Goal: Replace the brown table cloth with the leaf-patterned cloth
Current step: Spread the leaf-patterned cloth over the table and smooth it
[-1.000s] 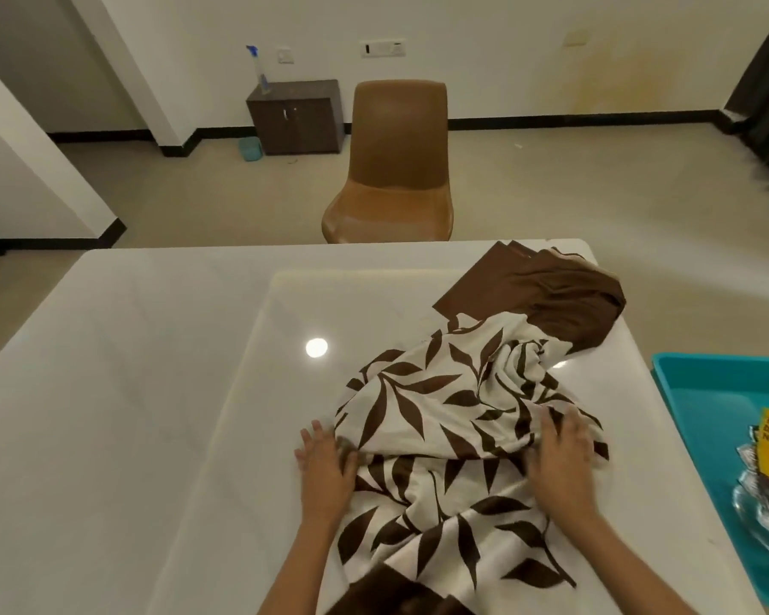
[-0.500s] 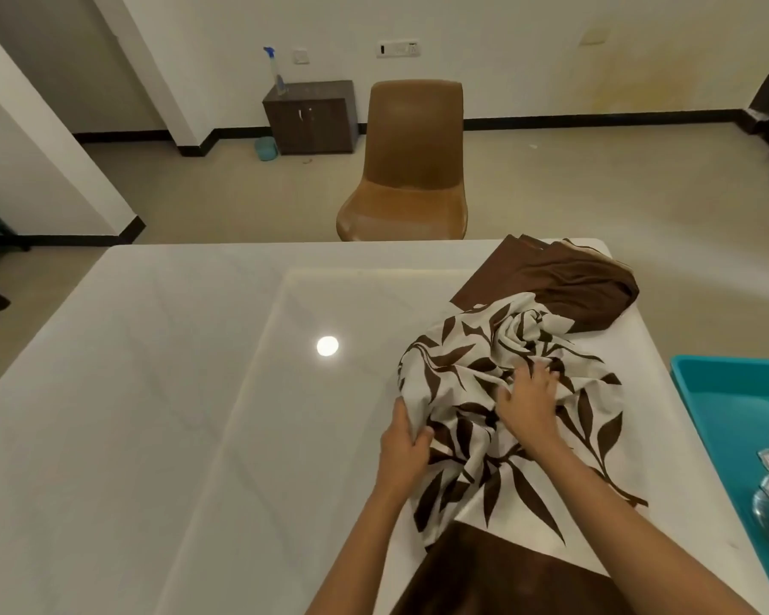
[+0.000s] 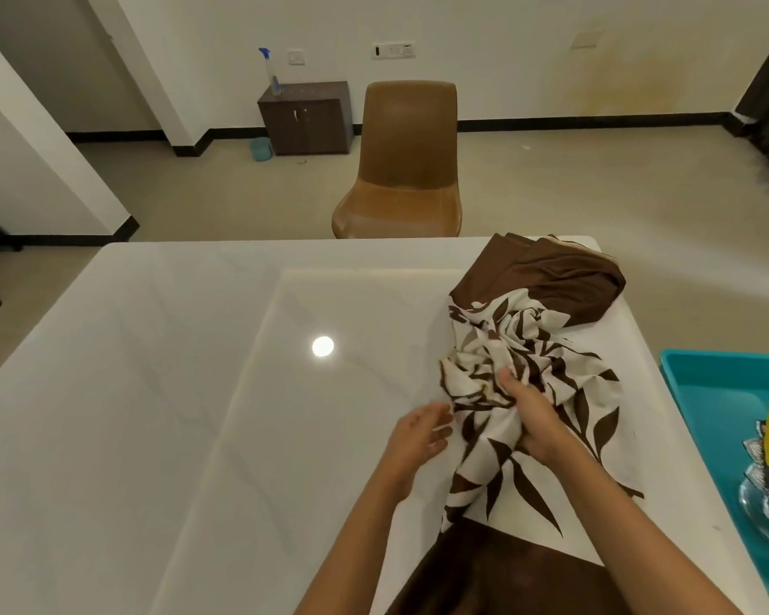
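Note:
The leaf-patterned cloth (image 3: 538, 375), white with dark brown leaves, lies bunched on the right part of the white table (image 3: 174, 392); its plain brown border reaches the near edge. My right hand (image 3: 533, 419) grips a gathered fold in the middle of the cloth. Just left of the cloth, my left hand (image 3: 418, 441) hovers with its fingers apart, holding nothing. The brown table cloth (image 3: 551, 277) sits folded and crumpled at the table's far right corner, partly under the patterned cloth.
A tan chair (image 3: 400, 170) stands behind the table's far edge. A teal tray (image 3: 702, 392) with a glass dish and a yellow packet sits at the right. A dark cabinet (image 3: 307, 117) with a spray bottle stands by the back wall.
Both hands pushed the leaf-patterned cloth to the right and bunched it tighter. My left hand has let go and come off the cloth; my right hand keeps its grip.

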A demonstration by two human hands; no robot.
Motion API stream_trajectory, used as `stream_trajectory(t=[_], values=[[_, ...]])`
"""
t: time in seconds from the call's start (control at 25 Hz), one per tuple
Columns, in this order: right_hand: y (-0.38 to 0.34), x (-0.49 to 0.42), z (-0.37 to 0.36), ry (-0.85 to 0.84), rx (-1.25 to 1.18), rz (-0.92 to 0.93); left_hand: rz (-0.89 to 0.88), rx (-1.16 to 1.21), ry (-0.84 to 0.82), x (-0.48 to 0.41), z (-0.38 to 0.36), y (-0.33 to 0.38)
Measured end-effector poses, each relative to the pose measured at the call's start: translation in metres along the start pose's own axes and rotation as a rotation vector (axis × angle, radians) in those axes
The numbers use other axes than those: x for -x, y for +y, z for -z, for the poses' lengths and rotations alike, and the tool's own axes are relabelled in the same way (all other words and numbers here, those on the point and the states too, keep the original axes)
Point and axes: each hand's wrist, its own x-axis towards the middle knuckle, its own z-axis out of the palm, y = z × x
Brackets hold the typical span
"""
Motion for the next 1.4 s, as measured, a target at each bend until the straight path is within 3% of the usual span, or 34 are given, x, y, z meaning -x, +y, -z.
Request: stream_trajectory(t=[0.12,0.28,0.64,0.8,0.84,0.92,1.04,1.12,1.28,1.4], values=[[-0.002,0.011,-0.019,-0.17,-0.022,0.026,0.083,0.15,-0.013,-0.014,0.0,0.023],[0.003,0.016,-0.028,-0.226,0.05,0.045,0.064,0.163,0.077,-0.02,0.001,0.029],[0.011,0.013,-0.012,0.102,0.138,0.193,-0.129,0.501,0.579,-0.027,0.093,0.053],[-0.003,0.014,-0.003,0.292,0.077,0.333,-0.271,0.548,0.942,-0.011,0.172,0.074],[-0.008,0.011,0.005,0.332,0.058,0.344,-0.261,0.521,1.04,-0.003,0.192,0.074],[-0.014,0.006,0.016,0.348,0.039,0.336,-0.076,0.386,1.184,0.012,0.232,0.06],[-0.015,-0.002,0.008,0.251,0.058,0.316,0.261,0.163,1.146,0.019,0.251,0.026],[-0.019,-0.003,-0.009,0.155,0.057,0.313,0.348,-0.072,1.116,0.019,0.221,0.016],[-0.019,-0.004,-0.034,-0.066,0.083,0.305,0.209,-0.372,0.874,0.014,0.126,0.0],[0.003,0.004,-0.063,-0.363,0.269,0.22,0.012,-0.121,0.613,0.021,0.079,0.015]])
